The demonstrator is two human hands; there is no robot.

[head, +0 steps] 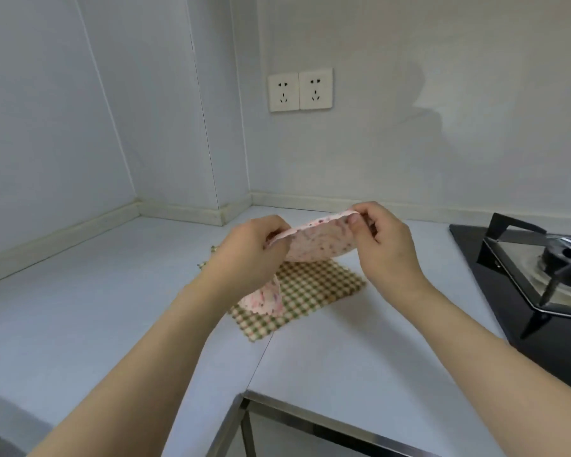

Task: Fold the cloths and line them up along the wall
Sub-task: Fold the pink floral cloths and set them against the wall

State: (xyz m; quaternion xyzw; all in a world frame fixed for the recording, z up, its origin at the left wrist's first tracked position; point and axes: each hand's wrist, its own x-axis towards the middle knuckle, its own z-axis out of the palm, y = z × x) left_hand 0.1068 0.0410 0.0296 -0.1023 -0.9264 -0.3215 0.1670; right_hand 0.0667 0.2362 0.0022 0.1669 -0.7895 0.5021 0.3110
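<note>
Both hands are up over the countertop [360, 351]: my left hand [248, 249] and right hand [386, 245] each pinch an end of the pink floral cloth [314, 245] along its top edge, so it hangs free, I judge to line up a fold. One tail droops onto the green checked cloth [314, 291], which lies flat mid-counter, well short of the back wall edge, probably waiting its turn. To the right, near the counter's edge, sits the gas hob [508, 275].

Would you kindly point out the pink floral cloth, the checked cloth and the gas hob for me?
pink floral cloth [314, 244], head view, on the hanging middle between the hands.
checked cloth [320, 288], head view, on its flat middle.
gas hob [495, 275], head view, on the black glass surface.
</note>
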